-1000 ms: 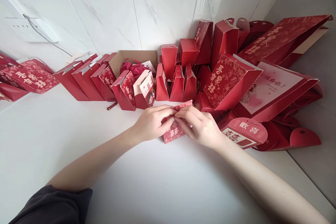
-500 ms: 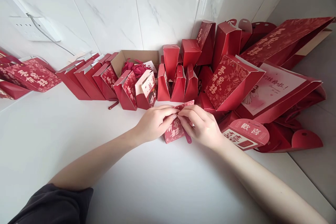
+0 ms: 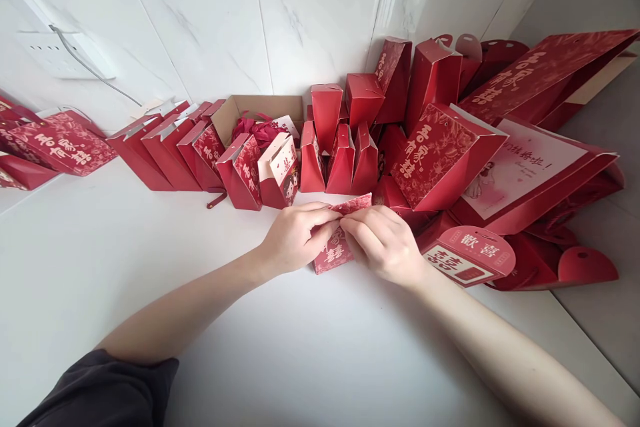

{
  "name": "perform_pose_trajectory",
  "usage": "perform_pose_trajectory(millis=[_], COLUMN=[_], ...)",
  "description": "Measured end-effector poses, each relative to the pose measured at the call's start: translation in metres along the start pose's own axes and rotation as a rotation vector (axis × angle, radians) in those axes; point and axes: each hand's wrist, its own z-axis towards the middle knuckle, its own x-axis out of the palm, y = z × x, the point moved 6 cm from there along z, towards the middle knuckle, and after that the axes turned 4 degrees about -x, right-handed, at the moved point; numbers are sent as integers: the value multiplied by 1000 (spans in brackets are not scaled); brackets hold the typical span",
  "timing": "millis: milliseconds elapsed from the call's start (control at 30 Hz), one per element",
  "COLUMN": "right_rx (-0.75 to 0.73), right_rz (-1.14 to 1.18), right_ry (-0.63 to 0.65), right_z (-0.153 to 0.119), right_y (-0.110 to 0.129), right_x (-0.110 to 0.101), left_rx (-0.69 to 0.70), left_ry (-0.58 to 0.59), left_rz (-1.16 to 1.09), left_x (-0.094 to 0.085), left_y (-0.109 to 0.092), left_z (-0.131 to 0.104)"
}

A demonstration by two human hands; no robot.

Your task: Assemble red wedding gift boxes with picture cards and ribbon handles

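A small red gift bag (image 3: 334, 255) with pale lettering lies on the white table in front of me, its top edge turned away from me. My left hand (image 3: 299, 235) is closed at the bag's upper part, thumb and fingers pressed together there. My right hand (image 3: 383, 240) is closed beside it, its fingertips meeting my left fingertips near the bag's top. Whatever the right fingers pinch is too small and hidden to name. Both hands cover the middle of the bag.
A row of red bags (image 3: 240, 173) stands along the wall behind the hands. Among them is an open cardboard box (image 3: 285, 107) holding dark red ribbon (image 3: 257, 130). Larger red bags (image 3: 440, 153) are heaped at the right. A wall socket (image 3: 60, 57) is at the left.
The fingers of my right hand have curled in more, and the dark red ribbon end that hung below them is out of sight. The small bag has hardly moved.
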Motion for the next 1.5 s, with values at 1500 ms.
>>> perform_pose_trajectory(millis=[1500], right_rx=[414], right_rz=[652], right_ry=[220], right_z=[-1], right_y=[-29], right_x=[7], left_rx=[41], left_ry=[90], left_rz=[57], left_x=[-2], left_y=[14], left_z=[6])
